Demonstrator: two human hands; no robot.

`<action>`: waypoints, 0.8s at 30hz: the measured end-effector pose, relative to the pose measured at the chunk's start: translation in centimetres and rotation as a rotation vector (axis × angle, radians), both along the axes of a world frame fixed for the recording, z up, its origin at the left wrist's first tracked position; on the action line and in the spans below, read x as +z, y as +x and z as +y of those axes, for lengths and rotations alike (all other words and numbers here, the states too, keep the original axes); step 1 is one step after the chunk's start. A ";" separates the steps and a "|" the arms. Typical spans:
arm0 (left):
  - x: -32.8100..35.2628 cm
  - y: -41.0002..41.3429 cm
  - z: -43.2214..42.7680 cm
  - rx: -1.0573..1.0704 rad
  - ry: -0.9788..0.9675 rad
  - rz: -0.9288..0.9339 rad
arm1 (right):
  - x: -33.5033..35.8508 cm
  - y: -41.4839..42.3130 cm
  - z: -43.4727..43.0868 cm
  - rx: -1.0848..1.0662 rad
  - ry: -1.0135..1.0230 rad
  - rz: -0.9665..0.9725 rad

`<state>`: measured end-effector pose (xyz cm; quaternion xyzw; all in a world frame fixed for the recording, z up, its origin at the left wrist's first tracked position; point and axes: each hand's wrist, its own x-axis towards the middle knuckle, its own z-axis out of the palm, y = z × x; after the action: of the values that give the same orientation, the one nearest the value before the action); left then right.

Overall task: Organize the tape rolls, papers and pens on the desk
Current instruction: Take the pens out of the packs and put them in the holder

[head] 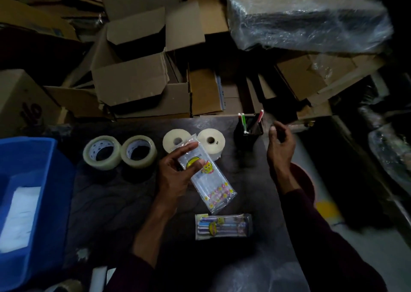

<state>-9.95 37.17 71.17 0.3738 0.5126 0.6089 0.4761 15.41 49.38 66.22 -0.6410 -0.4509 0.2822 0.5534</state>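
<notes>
We count four tape rolls in a row at the back of the dark desk (106, 205): two clear packing tape rolls (102, 152) (138, 151) on the left and two cream paper rolls (175, 140) (211, 140) beside them. Our left hand (175, 169) grips one clear printed pen packet (206, 176), lifted and tilted over the cream rolls. A second pen packet (223, 226) lies flat nearer us. Our right hand (280, 143) hangs empty with fingers loosely curled, just beside the black pen holder (248, 133), which holds about four pens. One blue bin (31, 202) at left holds white papers (20, 218).
</notes>
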 end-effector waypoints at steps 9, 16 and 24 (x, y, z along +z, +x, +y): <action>-2.5 -2.7 -3.0 -0.085 -0.084 0.116 | -6.8 -1.7 -16.7 0.616 -0.489 -0.301; -9.1 -8.0 -10.8 -0.248 -0.318 0.323 | -9.4 0.1 -20.7 0.733 -0.485 -0.850; -12.5 -10.5 -14.2 -0.301 -0.416 0.401 | -8.6 0.3 -20.3 0.703 -0.473 -0.825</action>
<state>-20.42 22.98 58.69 0.4524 0.6486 0.3280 0.5168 15.67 29.09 57.60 -0.6158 -0.7389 0.2692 0.0476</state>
